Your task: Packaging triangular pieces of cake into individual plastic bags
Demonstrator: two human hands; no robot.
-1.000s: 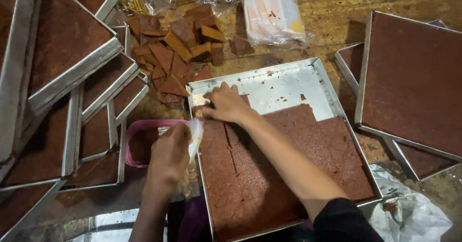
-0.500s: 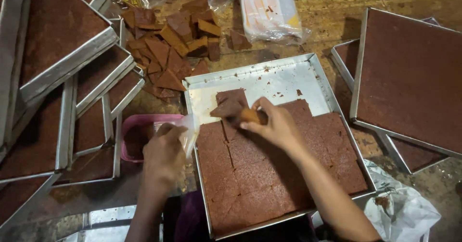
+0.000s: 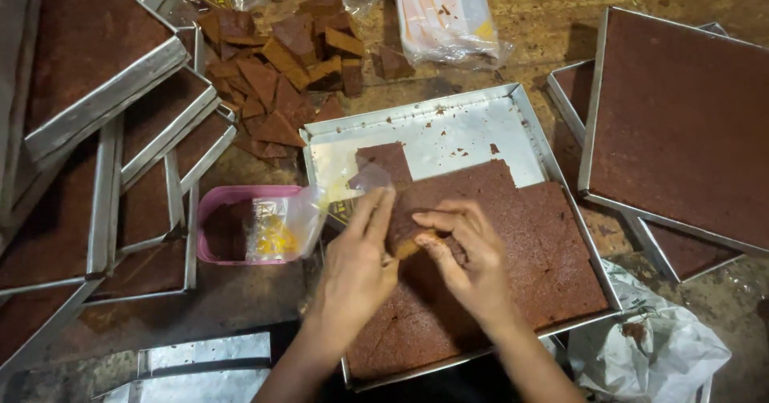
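- The right hand has come back from the far end of the brown cake toward the person, and the left hand has moved in from the pink tub to meet it.
- Both hands now sit close together over the big square metal tray, near the middle of its left side.
- The right hand's fingers are curled shut on a small cut piece of brown cake, which shows a lighter underside.
- The left hand is flat, with its fingers straight, and its fingertips touch a thin clear plastic wrapper right beside that piece. I cannot tell if it really grips the wrapper.
- The cake piece is lifted just above the flat brown slab of cake that fills the near half of the tray.
- The far half of the tray is bare shiny metal with crumbs, and one loose square of cake lies there.
- A small pink plastic tub stands just left of the tray, with a crinkly clear bag lying across it.
- A heap of cut brown cake pieces lies on the table beyond the tub.
- More metal trays full of brown cake lie to the right, and others are stacked at the left.
- A white plastic bag lies at the near right corner.
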